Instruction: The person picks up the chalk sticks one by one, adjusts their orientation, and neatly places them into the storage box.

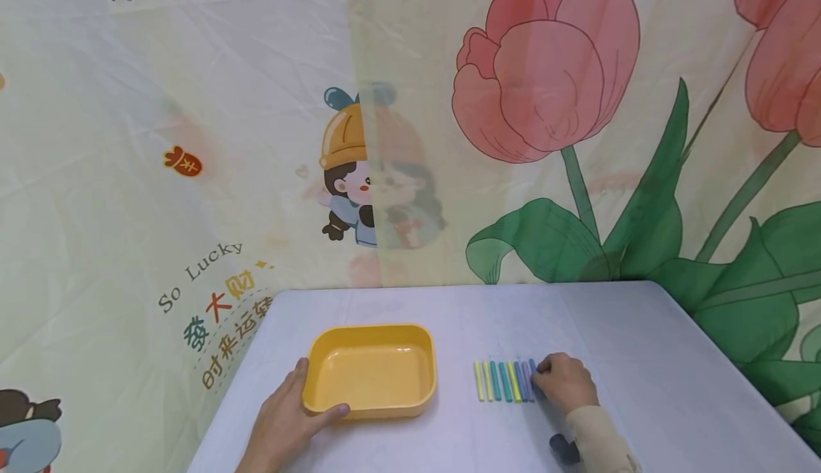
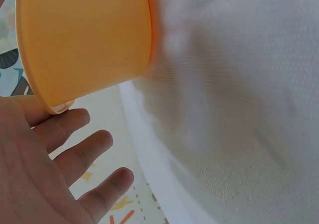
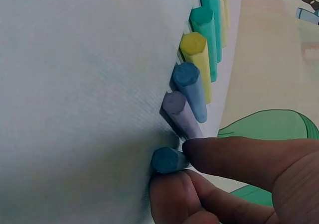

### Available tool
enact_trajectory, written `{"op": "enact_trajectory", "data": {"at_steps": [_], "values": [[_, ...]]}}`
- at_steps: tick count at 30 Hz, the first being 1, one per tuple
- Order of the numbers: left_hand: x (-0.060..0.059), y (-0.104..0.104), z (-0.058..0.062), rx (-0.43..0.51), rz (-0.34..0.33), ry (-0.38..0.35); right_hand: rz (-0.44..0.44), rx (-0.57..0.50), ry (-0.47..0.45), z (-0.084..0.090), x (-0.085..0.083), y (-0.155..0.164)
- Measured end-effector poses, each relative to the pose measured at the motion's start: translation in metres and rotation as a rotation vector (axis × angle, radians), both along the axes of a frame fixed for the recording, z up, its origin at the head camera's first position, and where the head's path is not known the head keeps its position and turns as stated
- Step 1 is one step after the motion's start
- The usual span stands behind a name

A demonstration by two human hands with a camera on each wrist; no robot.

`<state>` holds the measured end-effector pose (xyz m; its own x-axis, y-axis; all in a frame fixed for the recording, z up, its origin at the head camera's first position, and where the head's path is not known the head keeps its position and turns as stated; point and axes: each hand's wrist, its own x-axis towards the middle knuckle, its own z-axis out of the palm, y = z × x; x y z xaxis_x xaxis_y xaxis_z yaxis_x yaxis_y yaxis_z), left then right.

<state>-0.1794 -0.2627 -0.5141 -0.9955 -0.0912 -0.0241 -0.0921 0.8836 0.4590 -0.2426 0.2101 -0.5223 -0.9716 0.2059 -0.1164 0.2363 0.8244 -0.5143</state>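
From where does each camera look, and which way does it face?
Head: on the head, facing forward and down at the yellow tray and coloured sticks; left hand and right hand show.
Left wrist: worn there, facing the tray's side; left hand shows.
Right wrist: worn there, facing the sticks; right hand shows.
Head and right wrist share the sticks.

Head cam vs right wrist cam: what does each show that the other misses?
Only head: the shallow yellow rectangular plastic tray, the left hand at its side, the beige cloth sleeve and the pink printed tulips.

Only right wrist: the faceted near ends of the slim, coloured, chalk-like sticks, plus the end face of the dark blue stick.

Both: the right hand at the row's end, the sticks themselves, the white cloth-covered table and green printed leaves.
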Motion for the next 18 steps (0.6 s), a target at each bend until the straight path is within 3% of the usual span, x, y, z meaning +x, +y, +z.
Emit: {"op": "enact_trajectory", "data": {"at_steps": [8,18], "values": [[-0.0005,-0.0006,-0.0024,0.023,0.0,0.018,0.022,0.009,-0.014,0.0032,0.0005,0.0013],[0.0002,-0.0025,-0.0058,0.018,-0.01,0.052,-0.05,-0.132,-0.027,0.0058,0.0017,0.0009]]}}
